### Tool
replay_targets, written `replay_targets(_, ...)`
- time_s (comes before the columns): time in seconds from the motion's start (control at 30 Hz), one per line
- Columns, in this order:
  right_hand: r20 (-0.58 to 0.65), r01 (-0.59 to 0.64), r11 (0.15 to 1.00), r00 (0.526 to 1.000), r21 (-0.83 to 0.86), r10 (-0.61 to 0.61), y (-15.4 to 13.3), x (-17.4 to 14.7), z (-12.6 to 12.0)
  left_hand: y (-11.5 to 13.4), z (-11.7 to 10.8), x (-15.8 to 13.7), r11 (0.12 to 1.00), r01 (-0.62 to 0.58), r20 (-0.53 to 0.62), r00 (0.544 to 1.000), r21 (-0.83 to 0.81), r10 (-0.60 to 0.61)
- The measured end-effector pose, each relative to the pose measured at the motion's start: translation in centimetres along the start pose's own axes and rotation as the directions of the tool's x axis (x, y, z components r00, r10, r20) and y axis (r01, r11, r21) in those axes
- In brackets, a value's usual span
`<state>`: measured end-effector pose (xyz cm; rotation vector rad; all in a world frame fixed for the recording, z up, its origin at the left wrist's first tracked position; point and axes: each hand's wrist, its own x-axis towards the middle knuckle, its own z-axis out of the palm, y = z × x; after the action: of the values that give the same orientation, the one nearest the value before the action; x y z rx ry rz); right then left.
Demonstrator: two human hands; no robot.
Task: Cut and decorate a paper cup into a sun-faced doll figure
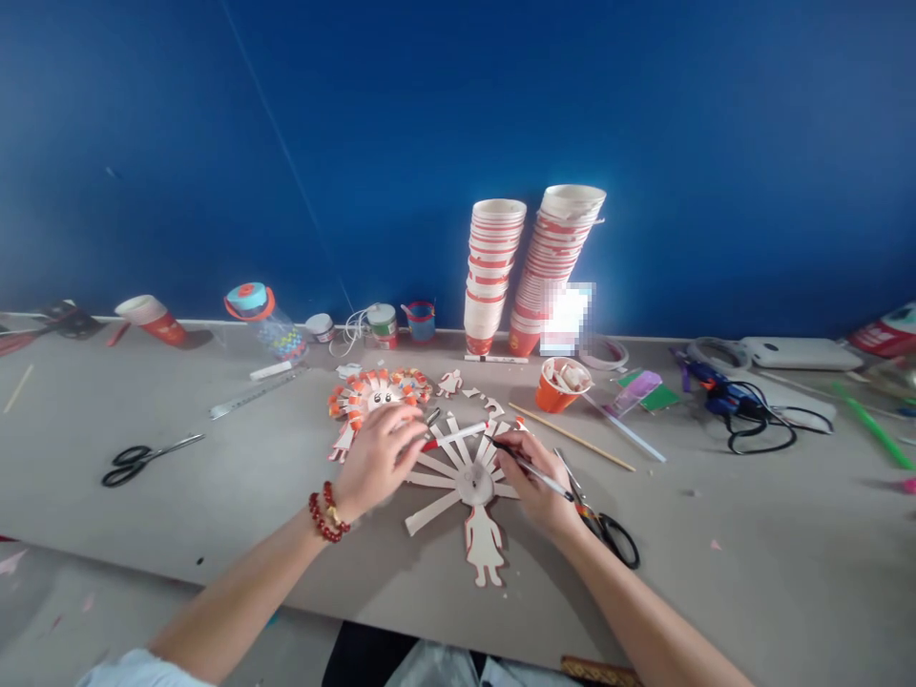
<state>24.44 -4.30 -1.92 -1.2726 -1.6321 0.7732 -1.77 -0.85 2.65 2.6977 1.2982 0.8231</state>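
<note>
A flattened paper cup (475, 485), cut into strips fanned round its round base, lies in front of me. Small marks show on that base. Below it extends a white paper doll body (485, 546) with a dress and legs. My right hand (535, 477) grips a black-and-white pen (533, 468) at the right strips. My left hand (383, 448) hovers at the left, fingers loosely apart, their tips beside a red-and-white marker (458, 436) lying across the strips. Behind my left hand is a finished paper doll (379, 393) with a drawn face and orange-tipped strips, partly hidden.
Two tall stacks of paper cups (495, 277) stand by the blue wall. An orange cup of scraps (564, 385) is ahead of my right hand, with a wooden stick (572, 437) nearby. Black-handled scissors (616, 539) lie by my right wrist, another scissors (133, 465) far left.
</note>
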Motion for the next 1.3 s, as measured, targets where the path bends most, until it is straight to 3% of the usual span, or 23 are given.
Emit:
replay_targets(0.07, -0.001, -0.011, 1.000, 1.000, -0.029, 0.011, 0.0, 0.1, -0.1, 1.5, 0.9, 0.0, 0.997, -0.057, 0.075, 0.995, -0.044, 0.060)
replay_targets(0.17, 0.001, -0.001, 0.996, 1.000, -0.090, 0.001, -0.1, 0.3, -0.5, 2.4, 2.0, 0.4, 0.998, -0.052, 0.155, 0.987, 0.018, 0.048)
replay_targets(0.33, 0.037, 0.015, 0.997, 0.999, -0.072, -0.013, -0.5, 0.3, -0.5, 2.8, 2.6, 1.0, 0.998, -0.001, 0.156, 0.988, 0.067, -0.009)
replay_targets(0.57, 0.075, -0.078, 0.988, 0.995, 0.137, 0.068, -1.4, -0.1, 0.5, 5.0, 2.9, -1.2, 0.984, -0.158, 0.191, 0.966, -0.087, 0.172)
replay_targets(0.7, 0.071, -0.067, 0.992, 0.996, 0.104, 0.060, -1.6, -0.1, 0.6, 5.3, 3.0, -1.9, 0.963, -0.222, 0.193, 0.949, -0.153, 0.250)
replay_targets(0.87, 0.024, -0.021, 0.996, 1.000, 0.081, 0.019, -0.8, -0.3, 0.8, 5.4, 3.4, -2.2, 0.925, -0.322, 0.251, 0.896, -0.204, 0.367)
replay_targets(1.3, 0.038, -0.036, 0.999, 0.999, -0.028, 0.037, -0.6, -0.7, 0.8, 5.7, 4.0, -2.7, 0.940, -0.283, 0.305, 0.893, -0.191, 0.331)
